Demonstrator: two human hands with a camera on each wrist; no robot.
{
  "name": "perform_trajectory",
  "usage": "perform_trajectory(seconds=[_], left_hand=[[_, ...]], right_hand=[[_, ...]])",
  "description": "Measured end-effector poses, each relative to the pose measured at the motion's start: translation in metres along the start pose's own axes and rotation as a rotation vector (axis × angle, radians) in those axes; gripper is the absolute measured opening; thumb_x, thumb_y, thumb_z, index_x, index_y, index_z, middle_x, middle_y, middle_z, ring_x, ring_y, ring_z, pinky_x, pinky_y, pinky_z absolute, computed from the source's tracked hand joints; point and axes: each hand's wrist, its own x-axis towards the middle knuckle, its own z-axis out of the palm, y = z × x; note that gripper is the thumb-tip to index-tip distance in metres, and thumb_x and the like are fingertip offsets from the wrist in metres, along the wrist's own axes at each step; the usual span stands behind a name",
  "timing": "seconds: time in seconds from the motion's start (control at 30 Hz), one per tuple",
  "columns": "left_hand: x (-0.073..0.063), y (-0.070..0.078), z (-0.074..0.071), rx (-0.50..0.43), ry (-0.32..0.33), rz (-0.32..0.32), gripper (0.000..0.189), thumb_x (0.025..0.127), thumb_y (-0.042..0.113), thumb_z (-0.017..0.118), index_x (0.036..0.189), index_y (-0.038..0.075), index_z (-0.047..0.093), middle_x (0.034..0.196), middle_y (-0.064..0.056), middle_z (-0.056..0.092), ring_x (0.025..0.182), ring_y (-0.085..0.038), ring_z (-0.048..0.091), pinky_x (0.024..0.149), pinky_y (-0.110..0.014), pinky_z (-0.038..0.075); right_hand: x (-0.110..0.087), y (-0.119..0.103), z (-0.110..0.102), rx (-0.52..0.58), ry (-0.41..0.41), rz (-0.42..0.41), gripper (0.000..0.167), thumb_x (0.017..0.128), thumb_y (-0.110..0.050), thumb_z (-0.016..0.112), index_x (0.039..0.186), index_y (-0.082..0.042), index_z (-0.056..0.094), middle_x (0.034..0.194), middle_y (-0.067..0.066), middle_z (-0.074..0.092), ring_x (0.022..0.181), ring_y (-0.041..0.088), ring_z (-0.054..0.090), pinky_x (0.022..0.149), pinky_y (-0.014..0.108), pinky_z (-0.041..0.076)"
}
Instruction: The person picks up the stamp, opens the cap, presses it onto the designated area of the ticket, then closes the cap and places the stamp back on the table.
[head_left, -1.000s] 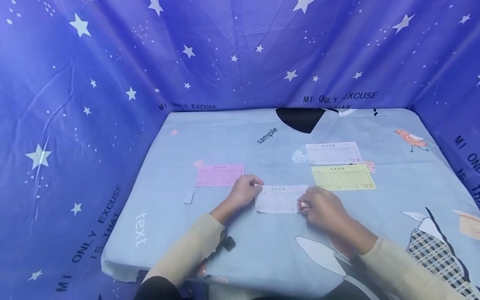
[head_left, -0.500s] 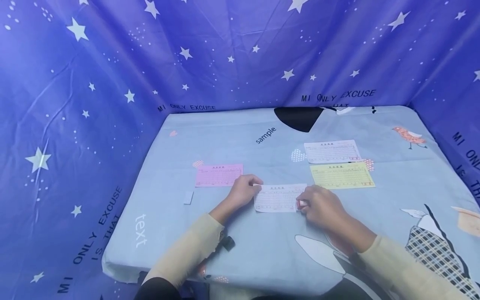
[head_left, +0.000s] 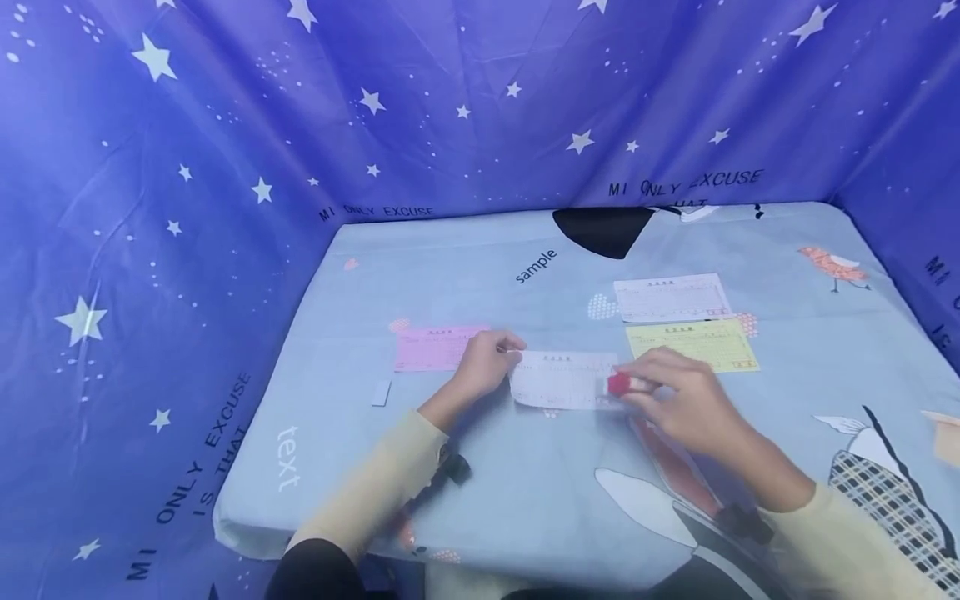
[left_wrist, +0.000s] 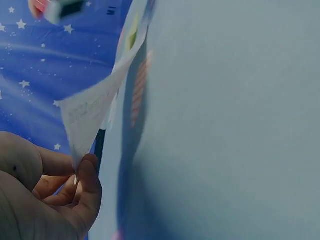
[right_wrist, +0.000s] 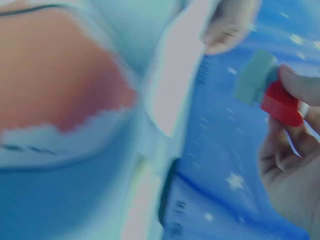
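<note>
My left hand (head_left: 483, 367) pinches the left edge of a white printed slip (head_left: 562, 379) between thumb and fingers. In the left wrist view the slip (left_wrist: 90, 110) curves up off the cloth. My right hand (head_left: 686, 396) grips a small stamp (head_left: 619, 383) with a red body, just off the slip's right end. In the right wrist view the stamp (right_wrist: 282, 102) shows a grey-green block at its end, held clear of the slip. Behind the left hand lies a pink slip (head_left: 427, 346), partly covered by it. A yellow slip (head_left: 701, 337) lies behind the right hand.
Another white slip (head_left: 671, 297) lies beyond the yellow one. A small whitish rectangular piece (head_left: 381, 392) sits to the left of the left hand. A printed light-blue cloth (head_left: 337, 333) covers the table, with starry blue curtains (head_left: 420, 125) around it.
My right hand has lifted the stamp off the white slip's right end and drawn slightly right. The left hand still pinches the slip, which has shifted slightly upward in the view.
</note>
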Motion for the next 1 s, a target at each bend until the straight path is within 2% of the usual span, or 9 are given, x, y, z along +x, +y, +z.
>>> perform_trajectory(seconds=[0.07,0.13,0.23,0.43,0.6,0.77,1.0], left_hand=[[0.007,0.005,-0.006,0.001,0.015,0.011,0.016,0.093,0.004,0.066,0.106,0.009,0.075,0.103,-0.006,0.072,0.093,-0.021,0.066,0.076,-0.031,0.056],[0.013,0.009,-0.011,-0.006,0.034,0.022,0.016,0.094,0.004,0.066,0.106,0.008,0.074,0.104,-0.007,0.072,0.093,-0.022,0.066,0.074,-0.031,0.056],[0.025,0.015,-0.016,-0.024,0.054,0.023,0.015,0.095,0.005,0.065,0.106,0.007,0.074,0.104,-0.007,0.070,0.093,-0.022,0.065,0.074,-0.031,0.056],[0.046,0.026,-0.023,-0.050,0.089,-0.001,0.015,0.095,0.005,0.065,0.106,0.008,0.074,0.108,-0.009,0.069,0.090,-0.022,0.064,0.074,-0.032,0.055],[0.061,0.031,-0.025,-0.055,0.108,0.001,0.016,0.094,0.003,0.064,0.107,0.006,0.073,0.112,-0.011,0.068,0.093,-0.024,0.065,0.075,-0.032,0.056],[0.073,0.033,-0.023,-0.059,0.117,-0.001,0.017,0.095,0.003,0.064,0.109,0.004,0.073,0.112,-0.012,0.069,0.096,-0.024,0.065,0.077,-0.032,0.057],[0.088,0.031,-0.017,-0.080,0.120,-0.052,0.018,0.093,0.000,0.064,0.108,0.003,0.074,0.109,-0.012,0.070,0.096,-0.024,0.065,0.076,-0.032,0.057]], right_hand=[[0.001,-0.001,-0.012,0.049,0.153,-0.113,0.043,0.059,0.013,0.088,0.098,-0.001,0.078,0.089,0.000,0.071,0.081,0.005,0.060,0.074,0.011,0.047],[0.001,-0.004,-0.022,0.079,0.243,-0.111,0.045,0.055,0.017,0.086,0.096,0.002,0.078,0.086,0.005,0.070,0.079,0.004,0.056,0.071,0.011,0.044],[-0.001,-0.007,-0.032,0.075,0.319,-0.131,0.043,0.052,0.020,0.081,0.093,0.008,0.076,0.081,0.013,0.068,0.075,0.006,0.053,0.068,0.012,0.041],[-0.006,-0.018,-0.040,0.101,0.353,-0.122,0.041,0.052,0.024,0.077,0.092,0.014,0.072,0.077,0.015,0.065,0.073,0.007,0.051,0.065,0.011,0.040],[-0.013,-0.003,-0.041,0.099,0.371,-0.123,0.047,0.050,0.024,0.078,0.095,0.014,0.073,0.078,0.013,0.064,0.073,0.009,0.049,0.065,0.012,0.039],[-0.021,0.009,-0.043,0.087,0.384,-0.070,0.051,0.048,0.027,0.079,0.097,0.012,0.074,0.082,0.013,0.067,0.074,0.008,0.050,0.065,0.011,0.039],[-0.025,-0.003,-0.048,0.079,0.406,-0.049,0.046,0.050,0.028,0.078,0.094,0.014,0.072,0.083,0.018,0.068,0.075,0.007,0.053,0.066,0.011,0.042]])
